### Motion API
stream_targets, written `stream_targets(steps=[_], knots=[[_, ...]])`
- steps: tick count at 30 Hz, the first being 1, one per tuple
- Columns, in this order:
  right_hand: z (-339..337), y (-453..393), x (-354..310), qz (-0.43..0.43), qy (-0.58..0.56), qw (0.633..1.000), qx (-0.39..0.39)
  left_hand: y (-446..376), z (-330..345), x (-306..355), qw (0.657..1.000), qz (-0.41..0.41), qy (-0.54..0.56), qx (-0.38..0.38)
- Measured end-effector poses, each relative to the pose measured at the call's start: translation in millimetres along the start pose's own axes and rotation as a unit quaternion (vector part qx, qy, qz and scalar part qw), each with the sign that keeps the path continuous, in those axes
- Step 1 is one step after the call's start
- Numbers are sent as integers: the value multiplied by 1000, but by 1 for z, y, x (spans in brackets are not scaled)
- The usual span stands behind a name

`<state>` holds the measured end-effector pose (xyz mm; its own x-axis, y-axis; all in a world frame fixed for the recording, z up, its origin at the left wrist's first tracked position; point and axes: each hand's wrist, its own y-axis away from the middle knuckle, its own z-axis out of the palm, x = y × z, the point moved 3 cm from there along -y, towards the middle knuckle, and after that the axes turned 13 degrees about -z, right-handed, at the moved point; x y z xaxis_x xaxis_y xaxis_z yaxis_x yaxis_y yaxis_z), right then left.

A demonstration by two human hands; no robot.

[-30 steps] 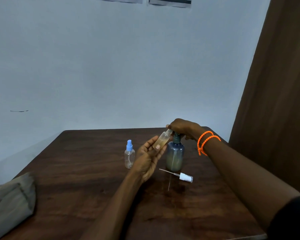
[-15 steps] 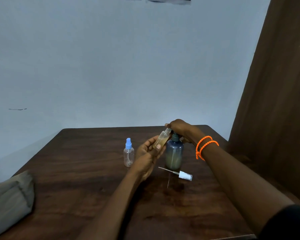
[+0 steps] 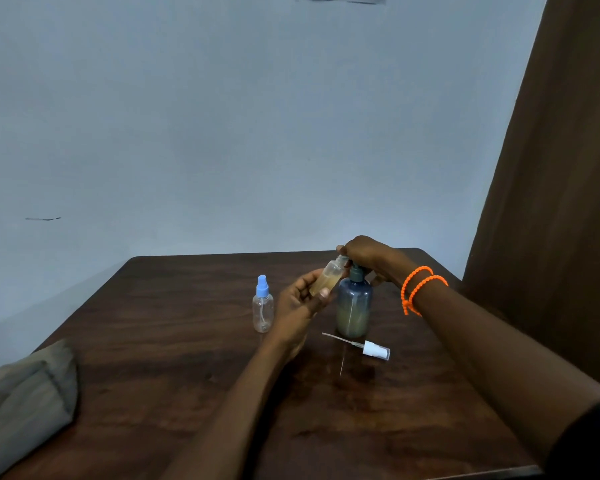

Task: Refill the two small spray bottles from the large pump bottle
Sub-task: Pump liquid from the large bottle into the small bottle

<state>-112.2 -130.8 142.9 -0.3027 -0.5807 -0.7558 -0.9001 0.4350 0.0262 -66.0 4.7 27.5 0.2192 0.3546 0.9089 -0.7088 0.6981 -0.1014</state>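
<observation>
A large blue-grey pump bottle (image 3: 354, 308) stands upright on the dark wooden table (image 3: 187, 358), partly filled with yellowish liquid. My right hand (image 3: 366, 252) covers its pump head from above. My left hand (image 3: 300, 303) grips a small clear uncapped spray bottle (image 3: 328, 276), tilted with its mouth up against the pump nozzle; yellowish liquid shows inside it. Its white spray cap with dip tube (image 3: 373, 349) lies on the table in front of the pump bottle. A second small spray bottle with a blue cap (image 3: 263, 306) stands upright to the left, looking clear inside.
A folded grey-green cloth (image 3: 21, 400) lies at the table's left front corner. A pale wall runs behind the table and a brown curtain (image 3: 561, 168) hangs at the right. Orange bead bracelets (image 3: 418, 287) circle my right wrist.
Both hands hold the same positions on the pump head and the small bottle. Only the camera view shifts slightly.
</observation>
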Motion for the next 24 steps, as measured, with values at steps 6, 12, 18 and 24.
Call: stream_targets(steps=[6, 12, 18, 24], knots=[[-2, -3, -7, -9, 36, 999, -14, -3, -1, 0, 1000, -3, 16, 4], [-2, -1, -3, -7, 50, 999, -10, -3, -2, -2, 1000, -4, 9, 3], [-1, -7, -3, -1, 37, 999, -15, -4, 0, -3, 1000, -14, 21, -3], [-1, 0, 2, -8, 33, 999, -1, -3, 0, -4, 1000, -17, 23, -9]])
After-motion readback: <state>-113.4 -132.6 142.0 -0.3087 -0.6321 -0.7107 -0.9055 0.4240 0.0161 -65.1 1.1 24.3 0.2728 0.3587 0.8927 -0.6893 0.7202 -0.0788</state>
